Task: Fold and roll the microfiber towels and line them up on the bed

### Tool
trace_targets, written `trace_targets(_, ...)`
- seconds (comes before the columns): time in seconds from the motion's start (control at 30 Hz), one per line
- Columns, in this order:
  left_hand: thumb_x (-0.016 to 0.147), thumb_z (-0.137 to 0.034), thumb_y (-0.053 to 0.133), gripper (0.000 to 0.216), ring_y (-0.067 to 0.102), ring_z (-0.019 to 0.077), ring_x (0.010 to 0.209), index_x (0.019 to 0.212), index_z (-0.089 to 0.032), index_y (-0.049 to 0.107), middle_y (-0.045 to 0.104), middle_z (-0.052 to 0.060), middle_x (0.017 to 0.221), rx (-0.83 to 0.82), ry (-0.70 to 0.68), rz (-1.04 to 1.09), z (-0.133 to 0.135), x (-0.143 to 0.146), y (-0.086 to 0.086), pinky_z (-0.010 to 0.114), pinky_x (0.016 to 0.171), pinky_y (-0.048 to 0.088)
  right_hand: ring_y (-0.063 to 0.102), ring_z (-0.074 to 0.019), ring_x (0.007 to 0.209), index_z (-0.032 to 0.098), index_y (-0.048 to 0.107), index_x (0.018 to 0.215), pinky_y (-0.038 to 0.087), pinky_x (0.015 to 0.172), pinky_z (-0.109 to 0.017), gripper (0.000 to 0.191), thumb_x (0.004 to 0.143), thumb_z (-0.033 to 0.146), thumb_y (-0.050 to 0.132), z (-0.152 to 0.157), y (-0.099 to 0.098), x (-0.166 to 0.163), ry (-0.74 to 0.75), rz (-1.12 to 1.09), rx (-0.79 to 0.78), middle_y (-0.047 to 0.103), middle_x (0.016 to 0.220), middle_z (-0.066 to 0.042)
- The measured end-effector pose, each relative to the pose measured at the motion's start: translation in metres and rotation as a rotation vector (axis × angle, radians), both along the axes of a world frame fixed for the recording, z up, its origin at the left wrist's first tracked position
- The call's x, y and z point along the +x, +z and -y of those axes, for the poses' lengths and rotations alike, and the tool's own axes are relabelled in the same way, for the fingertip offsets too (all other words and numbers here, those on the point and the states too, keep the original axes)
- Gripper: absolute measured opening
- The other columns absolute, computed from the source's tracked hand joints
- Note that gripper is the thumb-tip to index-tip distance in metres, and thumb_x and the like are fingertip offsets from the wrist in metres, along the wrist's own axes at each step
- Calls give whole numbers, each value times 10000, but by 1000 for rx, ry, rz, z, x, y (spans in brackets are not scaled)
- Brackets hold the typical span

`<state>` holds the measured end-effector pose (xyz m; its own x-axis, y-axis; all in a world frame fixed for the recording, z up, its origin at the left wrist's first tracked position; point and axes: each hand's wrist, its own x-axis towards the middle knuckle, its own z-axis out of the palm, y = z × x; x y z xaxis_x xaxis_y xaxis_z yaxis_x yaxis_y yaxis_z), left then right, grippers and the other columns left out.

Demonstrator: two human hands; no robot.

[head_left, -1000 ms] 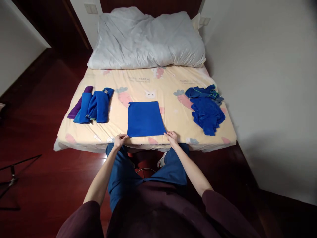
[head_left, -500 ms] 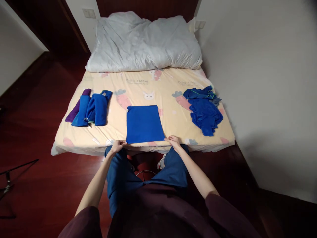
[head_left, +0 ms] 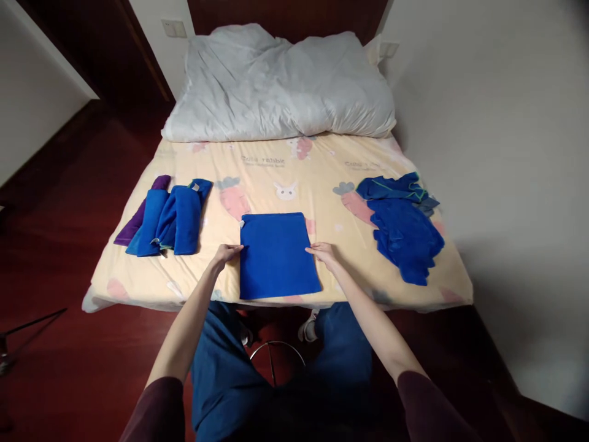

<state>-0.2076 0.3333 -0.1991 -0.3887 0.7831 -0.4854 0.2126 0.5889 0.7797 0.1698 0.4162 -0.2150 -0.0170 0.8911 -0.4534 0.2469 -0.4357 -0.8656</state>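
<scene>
A blue towel (head_left: pixel 278 261) lies flat as a near square at the front edge of the bed, with a small white tag at its far left corner. Halfway along its left edge, my left hand (head_left: pixel 226 253) pinches the fabric between thumb and fingers. Opposite it, my right hand (head_left: pixel 323 252) pinches the right edge at about the same height. Rolled blue towels (head_left: pixel 186 215) and a purple one (head_left: pixel 133 224) lie to the left of my left hand. A crumpled heap of blue cloths (head_left: pixel 405 230), some with green edging, lies right of my right hand.
The bed carries a pale yellow sheet (head_left: pixel 317 184) printed with rabbits and carrots. A white quilt (head_left: pixel 280 89) is piled at the headboard (head_left: pixel 294 13). A grey wall (head_left: pixel 497 153) runs close along the right side. Part of a stand (head_left: pixel 34 322) shows at lower left.
Both hands have moved from the towel's near corners up to the middle of its left and right edges. The towel still lies flat, and the view has shifted slightly.
</scene>
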Motion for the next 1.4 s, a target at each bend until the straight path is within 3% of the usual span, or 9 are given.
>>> trace_targets(0.23,734,-400,752,282,718,221,862,890,-173,813,780,51,825,108,66,-195,-96,-19,-22,270,755,531,560,-144,517,191,651,736,378,421,-225,320,603,358,890,-104,-20,-47,-61,82,78,679,639,-16)
trace_targets(0.4,799,-275,666,207,735,239,894,909,-170,806,794,78,895,213,-149,-417,-131,-19,-27,314,878,541,633,-191,619,206,615,644,469,563,-262,258,725,371,795,-137,-36,-60,39,252,278,668,628,-21)
trace_targets(0.57,784,-242,702,217,726,260,904,961,-170,806,793,90,976,263,-385,-521,-139,-20,-25,351,922,543,601,-189,594,216,587,620,440,555,-257,363,839,487,687,-138,-44,-55,121,371,354,554,522,4)
trace_targets(0.67,788,-207,691,226,727,278,937,979,-179,810,793,84,962,256,-443,-549,-142,-24,-23,367,940,540,583,-185,594,213,591,621,428,554,-257,400,891,507,618,-139,-46,-53,136,420,378,529,501,4)
trace_targets(0.93,861,-210,640,188,704,306,941,940,-150,800,757,144,994,268,-350,-659,-161,-23,-26,397,904,526,585,-188,641,200,625,644,409,630,-271,359,943,395,586,-154,-45,-57,126,574,436,654,632,-46)
trace_targets(1.07,859,-199,628,162,683,310,972,919,-153,772,715,158,1017,275,-325,-636,-166,-17,-35,431,967,507,612,-217,718,210,668,724,418,681,-285,307,969,379,591,-151,-42,-61,120,710,421,687,708,-79)
trace_targets(1.17,814,-214,679,137,673,303,995,915,-165,758,707,146,1040,277,-346,-622,-168,-19,-39,438,1002,503,650,-260,884,222,701,920,462,800,-325,187,968,380,614,-146,-39,-62,134,748,444,720,930,-115)
trace_targets(1.27,764,-235,721,160,677,281,955,904,-169,759,726,103,927,220,-417,-642,-171,-26,-37,394,964,523,639,-296,1030,190,688,1010,479,942,-397,186,933,357,657,-147,-38,-62,161,694,452,674,1131,-167)
trace_targets(1.4,732,-285,752,133,681,248,845,791,-166,735,704,53,754,74,-462,-609,-172,-37,-30,326,837,539,636,-277,1013,190,669,803,486,1002,-411,154,867,325,709,-158,-42,-63,183,546,391,693,939,-116)
